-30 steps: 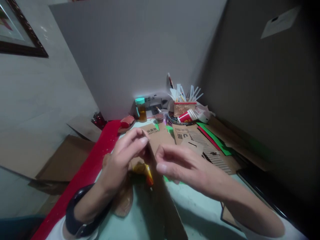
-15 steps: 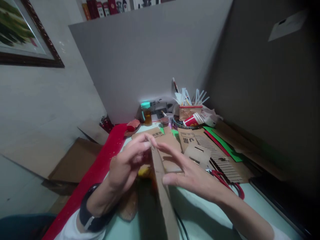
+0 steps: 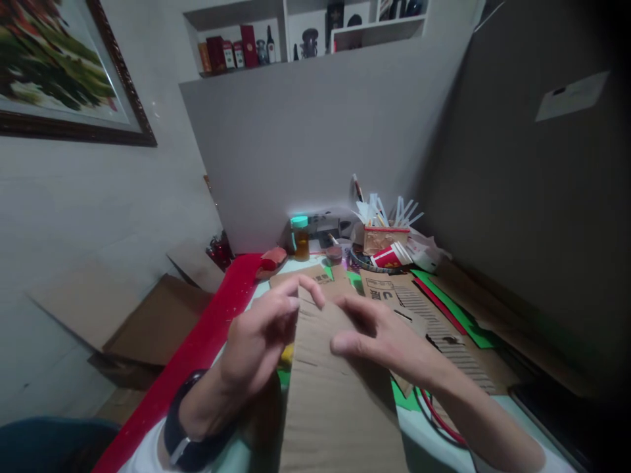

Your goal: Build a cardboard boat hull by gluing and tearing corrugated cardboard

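Observation:
A long brown cardboard piece (image 3: 340, 414) stretches from mid-view down to the bottom edge, its broad creased face turned up to me. My left hand (image 3: 261, 322) grips its far left corner, fingers bent over the top edge and thumb at the side. On the opposite edge rests my right hand (image 3: 369, 328), its thumb on the face and its fingers curled round the far side, closed on the board. Red-handled scissors (image 3: 438, 420) lie beside my right forearm, which partly covers them. Something yellow (image 3: 286, 355) shows behind the board's left edge.
Flat cardboard (image 3: 434, 322) and green sheets (image 3: 453, 305) cover the table's right side. Further back stand a teal-lidded bottle (image 3: 300, 238), a box of white strips (image 3: 387, 238) and tipped red paper cups (image 3: 390, 256). A black flat object (image 3: 547, 420) lies at right, red cloth (image 3: 197, 355) at left.
The cardboard has turned from nearly edge-on to showing its broad face. Both hands stay on it. The view has tilted up, showing more of the shelf.

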Motion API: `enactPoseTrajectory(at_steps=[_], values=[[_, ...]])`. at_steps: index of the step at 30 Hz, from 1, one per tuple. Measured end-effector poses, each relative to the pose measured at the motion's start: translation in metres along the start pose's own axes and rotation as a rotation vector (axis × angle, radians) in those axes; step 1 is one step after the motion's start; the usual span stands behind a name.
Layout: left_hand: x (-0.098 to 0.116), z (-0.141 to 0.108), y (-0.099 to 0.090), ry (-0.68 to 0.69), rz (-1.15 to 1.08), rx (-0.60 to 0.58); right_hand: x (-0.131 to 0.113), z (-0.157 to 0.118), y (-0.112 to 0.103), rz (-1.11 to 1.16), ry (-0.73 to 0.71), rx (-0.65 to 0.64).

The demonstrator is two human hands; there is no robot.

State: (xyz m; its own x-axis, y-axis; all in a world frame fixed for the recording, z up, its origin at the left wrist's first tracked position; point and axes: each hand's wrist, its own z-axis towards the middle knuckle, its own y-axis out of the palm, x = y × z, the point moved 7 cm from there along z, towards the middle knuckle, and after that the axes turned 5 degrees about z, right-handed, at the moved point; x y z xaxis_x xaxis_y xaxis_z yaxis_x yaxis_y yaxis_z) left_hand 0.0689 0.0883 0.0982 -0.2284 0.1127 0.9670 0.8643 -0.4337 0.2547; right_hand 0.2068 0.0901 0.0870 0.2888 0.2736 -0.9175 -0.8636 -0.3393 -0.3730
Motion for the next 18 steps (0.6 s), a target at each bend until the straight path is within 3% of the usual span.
enactPoseTrajectory(at_steps=[6,9,14,18], values=[[0.004,-0.003,-0.001,0.043,-0.032,0.085,0.000,0.003,-0.019,-0.004,0.021,0.102],[0.005,-0.005,0.005,0.030,-0.027,0.011,0.002,0.002,-0.044,-0.013,0.030,0.228],[-0.005,-0.005,0.008,-0.082,0.232,-0.042,0.004,-0.006,-0.081,-0.032,0.043,0.401],[-0.006,-0.008,0.015,-0.082,0.050,-0.063,0.005,-0.009,-0.089,-0.095,0.063,0.457]])
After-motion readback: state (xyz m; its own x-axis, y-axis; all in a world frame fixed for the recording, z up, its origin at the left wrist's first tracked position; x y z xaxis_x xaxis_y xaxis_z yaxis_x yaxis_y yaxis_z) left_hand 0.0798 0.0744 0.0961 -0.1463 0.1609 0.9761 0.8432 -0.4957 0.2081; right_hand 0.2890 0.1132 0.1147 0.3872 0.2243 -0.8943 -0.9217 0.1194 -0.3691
